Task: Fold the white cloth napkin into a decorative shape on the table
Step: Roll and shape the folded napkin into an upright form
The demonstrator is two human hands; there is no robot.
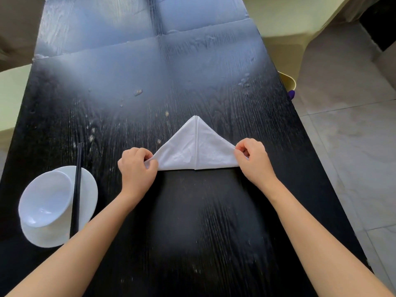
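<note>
The white cloth napkin [196, 147] lies flat on the black wooden table [192, 221], folded into a triangle. Its apex points away from me and its long straight edge faces me. A crease runs down its middle. My left hand [137, 168] pinches the napkin's left corner between thumb and fingers. My right hand [254, 159] pinches the right corner the same way. Both corner tips are hidden inside the fingers.
A white bowl [45, 198] sits tilted on a white plate [87, 189] at the near left, with black chopsticks [77, 185] laid across the plate. Pale chairs [282, 46] stand beside the table on the right. The tiled floor [353, 146] lies beyond the table's right edge.
</note>
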